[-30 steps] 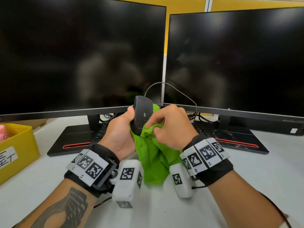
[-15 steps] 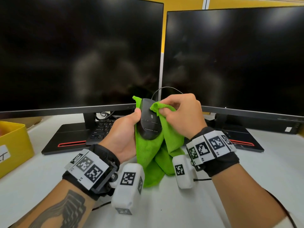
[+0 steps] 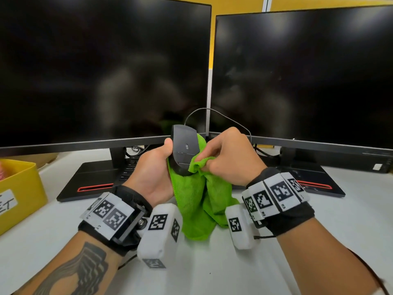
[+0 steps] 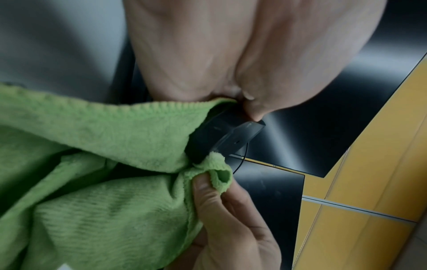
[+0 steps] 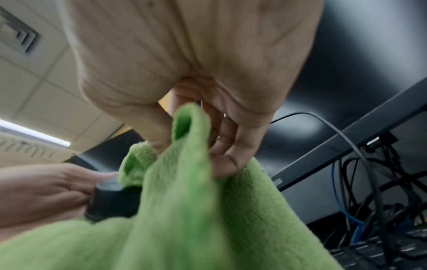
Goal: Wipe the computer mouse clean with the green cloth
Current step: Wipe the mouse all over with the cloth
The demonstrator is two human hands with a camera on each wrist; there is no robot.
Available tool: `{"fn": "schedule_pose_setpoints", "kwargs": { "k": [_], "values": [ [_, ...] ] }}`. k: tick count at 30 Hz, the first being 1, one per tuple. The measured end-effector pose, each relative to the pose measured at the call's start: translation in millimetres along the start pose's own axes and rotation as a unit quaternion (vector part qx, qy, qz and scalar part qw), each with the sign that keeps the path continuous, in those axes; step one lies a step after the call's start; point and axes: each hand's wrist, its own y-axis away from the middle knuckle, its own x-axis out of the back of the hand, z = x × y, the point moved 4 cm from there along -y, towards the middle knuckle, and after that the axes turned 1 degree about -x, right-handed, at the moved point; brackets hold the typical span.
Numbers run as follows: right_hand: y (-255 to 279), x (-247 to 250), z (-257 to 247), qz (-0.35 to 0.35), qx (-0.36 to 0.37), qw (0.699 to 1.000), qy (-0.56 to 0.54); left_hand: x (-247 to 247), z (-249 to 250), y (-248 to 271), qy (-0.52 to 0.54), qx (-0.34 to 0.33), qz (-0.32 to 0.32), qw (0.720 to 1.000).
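Head view: the black computer mouse (image 3: 183, 153) is held upright above the white desk (image 3: 350, 222), in front of the gap between the two dark monitors, its underside facing the camera. The left hand (image 3: 154, 171) grips it from the left, thumb along its side, with part of the green cloth (image 3: 200, 201) lying between the palm and the mouse. The right hand (image 3: 229, 158) pinches a bunched fold of the cloth between thumb and curled fingers and holds that fold against the mouse's lower right edge. The rest of the cloth hangs between the two wrists, and its lowest fold reaches the desk near the front edge. The mouse's cable (image 3: 223, 117) arcs from its top over the right hand. The left monitor (image 3: 102, 69) and right monitor (image 3: 304, 73) stand toward the desk's back edge on black bases with red strips; a keyboard (image 3: 127, 170) shows partly behind the left hand. At the desk's left edge sits a yellow bin (image 3: 19, 188) with a white label; something pink shows inside it, too cut off to identify.
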Motion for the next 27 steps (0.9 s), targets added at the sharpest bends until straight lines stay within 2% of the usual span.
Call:
{"fn": "schedule_pose_setpoints", "kwargs": {
  "k": [6, 13, 20, 27],
  "values": [
    [1.6, -0.2, 7.0, 0.054, -0.014, 0.998, 0.03, 1.2, -1.4, -0.8, -0.013, 0.001, -0.007, 1.0],
    [-1.4, 1.9, 8.6, 0.056, 0.004, 0.996, 0.062, -0.1, -2.3, -1.9, -0.01, -0.003, -0.008, 1.0],
    [2.0, 0.8, -7.1, 0.054, 0.082, 0.994, 0.057, 1.8, 1.4, -3.3, 0.02, -0.017, -0.027, 0.999],
    [2.2, -6.9, -12.2, 0.053, 0.096, 0.993, -0.033, -3.0, -8.6, -5.0, 0.047, -0.018, -0.021, 0.999]
  ]
}}
